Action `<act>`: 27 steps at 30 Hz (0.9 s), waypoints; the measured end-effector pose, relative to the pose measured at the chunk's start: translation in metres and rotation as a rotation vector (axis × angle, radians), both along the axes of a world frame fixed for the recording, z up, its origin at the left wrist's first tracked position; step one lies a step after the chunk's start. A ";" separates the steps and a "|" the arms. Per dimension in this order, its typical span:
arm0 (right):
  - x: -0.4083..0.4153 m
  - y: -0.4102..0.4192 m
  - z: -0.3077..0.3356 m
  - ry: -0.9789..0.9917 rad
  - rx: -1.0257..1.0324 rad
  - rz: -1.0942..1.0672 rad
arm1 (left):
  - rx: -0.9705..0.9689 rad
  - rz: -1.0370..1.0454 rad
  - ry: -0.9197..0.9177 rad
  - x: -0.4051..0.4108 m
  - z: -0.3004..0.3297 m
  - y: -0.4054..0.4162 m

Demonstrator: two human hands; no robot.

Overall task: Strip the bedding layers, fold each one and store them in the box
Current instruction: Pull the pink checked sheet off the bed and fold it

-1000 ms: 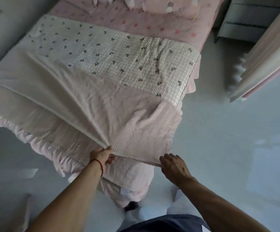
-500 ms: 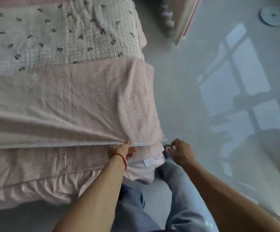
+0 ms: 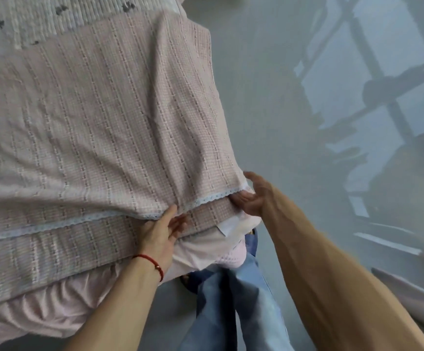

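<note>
both hands pinch my blanket's (image 3: 99, 122) near hem: left hand (image 3: 161, 228) mid-edge, right hand (image 3: 252, 198) at right corner; hem runs left-right.

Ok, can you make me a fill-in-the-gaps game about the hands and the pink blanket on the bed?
1. The left hand wears a thin ____ string around its wrist.
2. The pink blanket has a pale blue ____ trim along its edge.
3. The right hand holds the blanket at its ____.
4. The white quilt at the top has small dark ____ printed on it.

Missing words: red; lace; corner; bows
</note>
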State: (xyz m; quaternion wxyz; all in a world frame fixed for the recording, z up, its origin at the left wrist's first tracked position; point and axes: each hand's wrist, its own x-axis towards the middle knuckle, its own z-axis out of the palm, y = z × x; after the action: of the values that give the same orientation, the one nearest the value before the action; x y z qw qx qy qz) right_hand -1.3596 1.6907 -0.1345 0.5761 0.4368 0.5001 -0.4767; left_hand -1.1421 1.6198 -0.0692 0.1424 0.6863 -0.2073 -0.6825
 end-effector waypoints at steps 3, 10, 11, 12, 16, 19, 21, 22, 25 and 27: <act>-0.004 -0.001 -0.004 -0.120 -0.087 -0.049 | -0.022 -0.025 0.038 0.000 0.004 0.003; -0.007 0.021 0.008 0.138 -0.174 -0.143 | -0.021 0.016 0.107 -0.001 0.026 0.007; -0.006 0.022 0.009 0.127 -0.181 -0.132 | -0.008 0.028 0.122 -0.002 0.027 0.008; -0.004 0.019 0.011 0.105 -0.193 -0.120 | 0.003 0.040 0.138 -0.004 0.029 0.009; -0.011 -0.004 0.023 0.225 -0.149 -0.071 | -0.005 0.092 0.219 -0.016 0.036 0.008; -0.022 -0.006 0.033 0.502 -0.141 -0.043 | 0.003 0.127 0.247 -0.023 0.044 0.006; -0.025 0.002 0.044 0.591 -0.174 -0.052 | 0.028 0.154 0.271 -0.025 0.048 0.006; -0.025 0.005 0.048 0.654 -0.174 -0.038 | 0.031 0.158 0.272 -0.025 0.048 0.006; -0.022 0.015 0.045 0.896 -0.114 0.055 | 0.010 0.110 0.243 -0.022 0.043 0.008; -0.019 0.024 0.027 0.890 -0.035 0.104 | -0.008 0.015 0.173 -0.018 0.034 0.011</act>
State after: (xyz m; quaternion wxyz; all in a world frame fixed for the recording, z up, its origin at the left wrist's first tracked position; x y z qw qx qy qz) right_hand -1.3785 1.7143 -0.1076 0.3355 0.1536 0.7122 -0.5971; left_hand -1.1604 1.6309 -0.0353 0.1674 0.6256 -0.1919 -0.7374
